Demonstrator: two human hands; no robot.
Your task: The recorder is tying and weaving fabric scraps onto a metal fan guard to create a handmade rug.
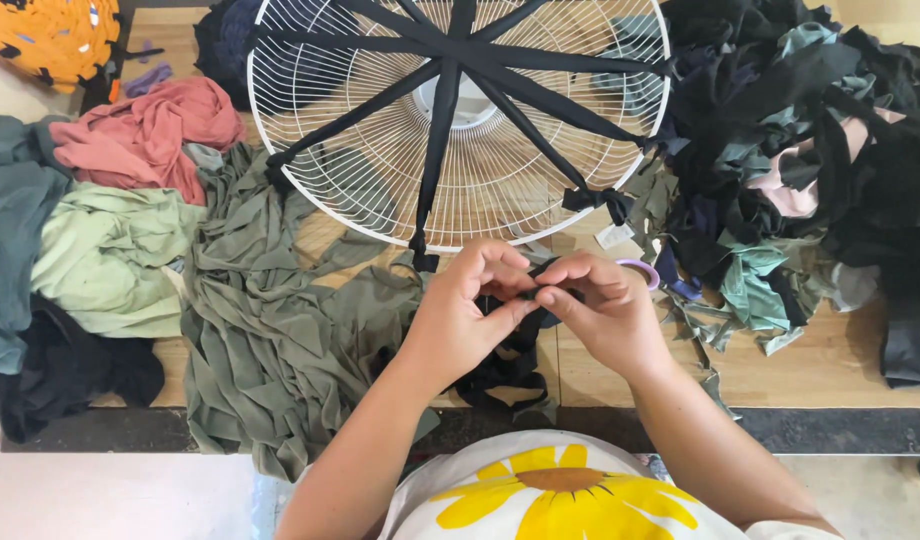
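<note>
Black fabric strip (510, 345) pinched between left hand (465, 315) and right hand (605, 310).

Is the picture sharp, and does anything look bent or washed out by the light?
Head view: soft, even light, no harsh glare; both hands, left hand and right hand, look sharp on the black fabric strip; the round white wire fan guard bulges slightly from lens distortion; the black cloth heap loses detail in darkness.
</note>
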